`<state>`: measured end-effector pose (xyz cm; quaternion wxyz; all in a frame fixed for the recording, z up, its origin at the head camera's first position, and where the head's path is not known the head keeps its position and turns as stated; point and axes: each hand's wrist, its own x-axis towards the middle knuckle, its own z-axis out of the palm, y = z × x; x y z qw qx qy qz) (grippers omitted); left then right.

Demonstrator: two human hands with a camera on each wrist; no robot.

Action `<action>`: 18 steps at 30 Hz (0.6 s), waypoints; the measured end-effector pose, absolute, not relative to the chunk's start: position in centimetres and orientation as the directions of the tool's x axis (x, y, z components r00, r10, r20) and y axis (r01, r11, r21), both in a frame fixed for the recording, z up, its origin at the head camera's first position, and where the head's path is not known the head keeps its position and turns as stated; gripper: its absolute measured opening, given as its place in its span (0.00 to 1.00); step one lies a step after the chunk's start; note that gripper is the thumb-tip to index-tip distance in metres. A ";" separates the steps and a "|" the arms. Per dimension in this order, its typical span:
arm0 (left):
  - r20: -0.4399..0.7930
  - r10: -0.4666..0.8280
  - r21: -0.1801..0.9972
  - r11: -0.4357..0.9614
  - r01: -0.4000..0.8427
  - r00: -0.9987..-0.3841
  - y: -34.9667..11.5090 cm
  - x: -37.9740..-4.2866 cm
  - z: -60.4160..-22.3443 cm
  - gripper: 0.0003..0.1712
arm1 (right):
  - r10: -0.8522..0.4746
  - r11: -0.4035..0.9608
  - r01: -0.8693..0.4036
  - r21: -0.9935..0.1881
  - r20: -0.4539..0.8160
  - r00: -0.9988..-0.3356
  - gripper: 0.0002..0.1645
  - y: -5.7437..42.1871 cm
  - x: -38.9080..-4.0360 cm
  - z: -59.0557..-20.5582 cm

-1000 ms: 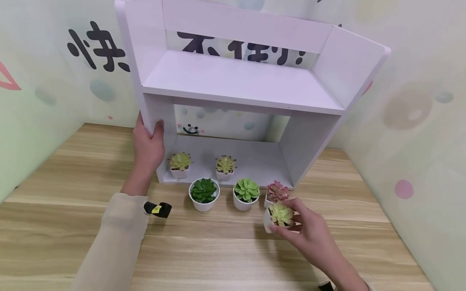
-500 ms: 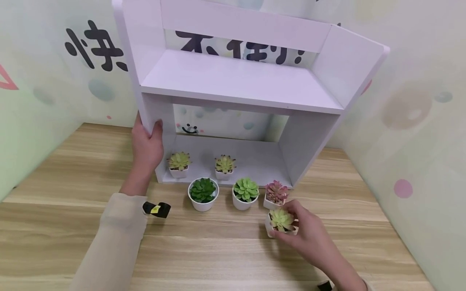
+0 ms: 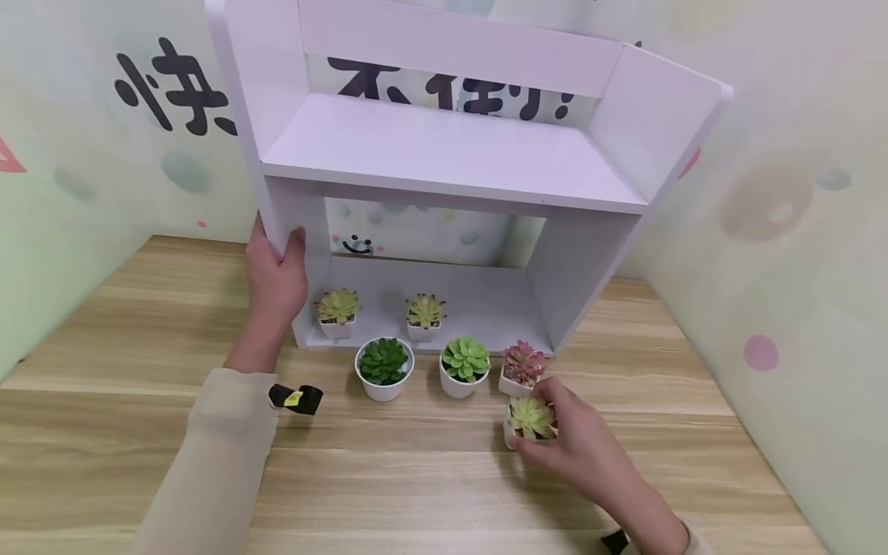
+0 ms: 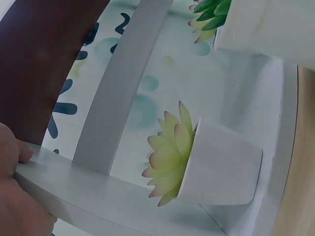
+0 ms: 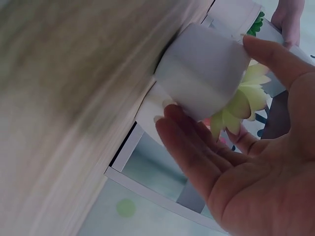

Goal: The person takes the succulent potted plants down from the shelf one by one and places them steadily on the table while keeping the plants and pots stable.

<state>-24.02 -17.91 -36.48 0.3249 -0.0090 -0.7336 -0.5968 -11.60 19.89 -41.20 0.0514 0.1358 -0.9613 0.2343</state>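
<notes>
My left hand (image 3: pixel 276 285) grips the left side panel of a white two-tier shelf (image 3: pixel 451 158), thumb on the inner face. At the front right, my right hand (image 3: pixel 583 439) holds a pale green potted succulent (image 3: pixel 532 418) between thumb and fingers. Its white pot (image 5: pixel 204 69) stands upright, low at the table in the right wrist view. Just behind it is a pink succulent (image 3: pixel 523 362) in a white square pot. Two yellow-green succulents, one at the left (image 3: pixel 338 308) and another mid-shelf (image 3: pixel 425 312), sit on the lower board.
Before the shelf's front edge stand a dark green succulent (image 3: pixel 383 362) and a bright green succulent (image 3: pixel 465 360) in round white pots. The wood-grain table (image 3: pixel 388 486) meets patterned walls (image 3: pixel 784 254) at the back and sides.
The pale green succulent, tilted in my right hand a second ago, has come down upright in front of the pink one. My left hand keeps its grip on the shelf.
</notes>
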 end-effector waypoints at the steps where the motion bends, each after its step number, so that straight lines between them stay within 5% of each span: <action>1: 0.489 -0.375 0.869 0.285 0.404 -0.787 -17.9 -24.0 -36.5 0.27 | -0.235 0.858 -0.283 -0.429 0.163 -0.958 0.31 19.9 -11.6 -41.2; 18: 0.477 -0.381 0.875 0.287 0.389 -0.792 -17.9 -24.0 -36.4 0.27 | -0.188 0.923 -0.204 -0.328 0.080 -0.979 0.38 19.7 -11.6 -41.2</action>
